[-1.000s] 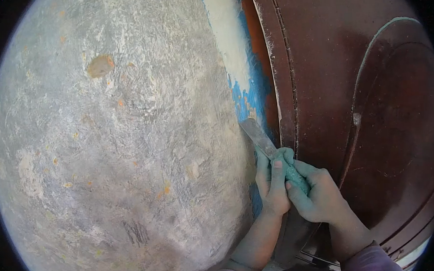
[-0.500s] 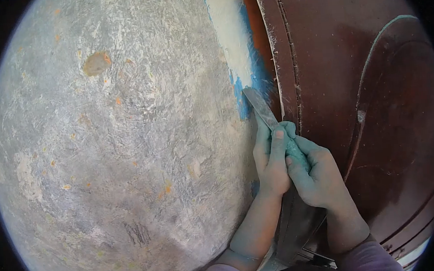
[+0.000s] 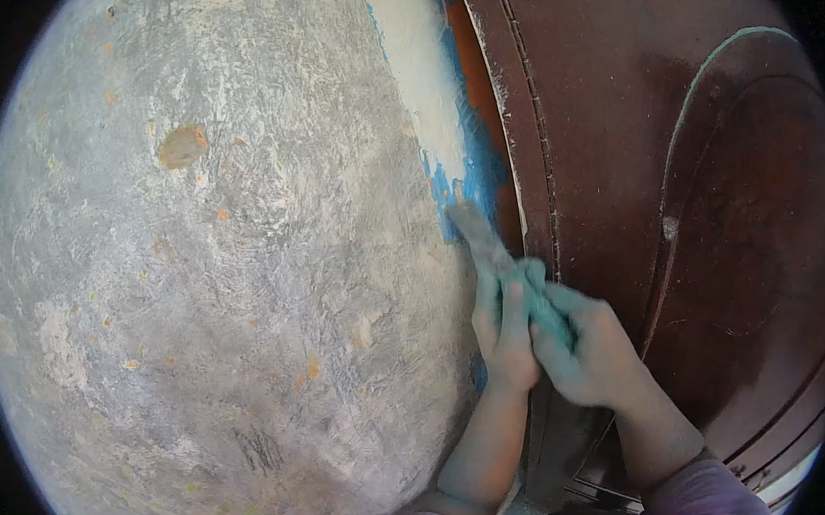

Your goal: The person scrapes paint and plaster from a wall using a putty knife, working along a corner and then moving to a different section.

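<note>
A scraper with a flat metal blade (image 3: 478, 233) points up and to the left, its tip on the blue-painted strip (image 3: 479, 175) at the wall's edge. My left hand (image 3: 506, 332) is closed around the upper part of the scraper, with the thumb along it near the blade. Just below and to the right, my right hand (image 3: 587, 346) grips the handle. Powdery pale green dust coats the fingers of both hands. Cream paint (image 3: 422, 80) covers the upper part of the strip, ending raggedly above the blade.
A rough grey plastered wall (image 3: 274, 293) with orange flecks and a round patch (image 3: 184, 147) fills the left side. On the right stands a dark brown panelled door (image 3: 611, 126) with a curved moulding. Its pale-edged frame (image 3: 497, 94) borders the painted strip.
Both hands and the scraper have shifted a little down and left in view. The blade tip now sits lower on the blue, with a small light orange mark above it.
</note>
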`<state>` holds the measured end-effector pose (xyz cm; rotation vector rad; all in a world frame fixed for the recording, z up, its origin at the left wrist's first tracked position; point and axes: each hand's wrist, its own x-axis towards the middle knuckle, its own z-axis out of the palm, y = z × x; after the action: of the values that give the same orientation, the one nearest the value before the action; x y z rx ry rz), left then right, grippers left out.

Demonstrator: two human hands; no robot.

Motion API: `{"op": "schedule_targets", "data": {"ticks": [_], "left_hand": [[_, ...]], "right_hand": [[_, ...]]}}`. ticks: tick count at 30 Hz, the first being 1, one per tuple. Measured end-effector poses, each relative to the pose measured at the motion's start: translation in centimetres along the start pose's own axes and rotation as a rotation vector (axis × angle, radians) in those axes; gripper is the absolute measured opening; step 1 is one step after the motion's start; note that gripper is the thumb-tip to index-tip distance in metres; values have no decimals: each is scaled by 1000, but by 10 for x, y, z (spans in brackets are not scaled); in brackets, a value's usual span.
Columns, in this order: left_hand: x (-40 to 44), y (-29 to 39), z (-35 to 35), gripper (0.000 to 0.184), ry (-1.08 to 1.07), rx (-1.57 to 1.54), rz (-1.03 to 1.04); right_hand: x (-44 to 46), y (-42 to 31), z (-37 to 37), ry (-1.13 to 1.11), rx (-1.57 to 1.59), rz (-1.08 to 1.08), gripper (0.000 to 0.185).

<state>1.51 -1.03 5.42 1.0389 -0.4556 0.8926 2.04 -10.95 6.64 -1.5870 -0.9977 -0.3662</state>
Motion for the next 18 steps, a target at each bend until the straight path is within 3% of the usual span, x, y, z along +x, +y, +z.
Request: {"op": "schedule_targets", "data": {"ticks": [2, 5, 10, 12, 18], "left_hand": [[17, 3, -4, 38, -106, 14, -24], [6, -4, -1, 37, -32, -46, -23], [-1, 0, -4, 36, -16, -88, 47], [22, 11, -6, 42, -117, 53, -55], [-22, 0, -8, 46, -31, -5, 8]], "right_hand": [[8, -4, -4, -45, -4, 24, 39], [4, -11, -9, -74, 9, 124, 40], [2, -14, -2, -30, -49, 54, 36], [10, -16, -2, -57, -76, 94, 37], [-22, -13, 2, -26, -74, 54, 32]]}}
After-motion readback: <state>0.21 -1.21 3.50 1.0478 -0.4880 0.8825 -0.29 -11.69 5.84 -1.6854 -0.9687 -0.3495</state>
